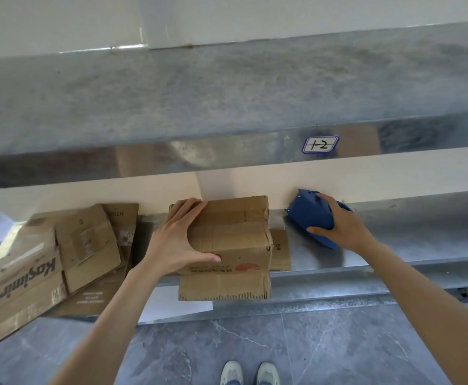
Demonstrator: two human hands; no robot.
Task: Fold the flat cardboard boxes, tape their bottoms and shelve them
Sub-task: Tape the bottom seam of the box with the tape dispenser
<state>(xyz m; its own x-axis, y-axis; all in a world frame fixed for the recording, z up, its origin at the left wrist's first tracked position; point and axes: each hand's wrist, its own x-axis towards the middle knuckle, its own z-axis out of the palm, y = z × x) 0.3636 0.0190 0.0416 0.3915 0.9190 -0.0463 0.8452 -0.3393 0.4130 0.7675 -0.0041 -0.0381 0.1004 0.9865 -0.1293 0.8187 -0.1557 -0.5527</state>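
Observation:
A folded brown cardboard box (pixel 235 237) stands on the lower metal shelf (pixel 393 240), its taped flaps facing up and one loose flap hanging over the shelf's front edge. My left hand (pixel 174 240) grips the box's left side, fingers over the top and thumb on the front face. To the right, my right hand (pixel 341 223) holds a blue tape dispenser (pixel 310 215) that rests on the shelf near the back wall. Flat cardboard boxes (pixel 60 254) lie in a loose pile on the shelf's left part.
An upper metal shelf (pixel 227 93) spans the view above, with a label reading 1-2 (pixel 320 144) on its front edge. A white sheet (pixel 171 304) lies under the box's flap. Grey tiled floor (pixel 282 351) and my shoes (pixel 249 373) show below.

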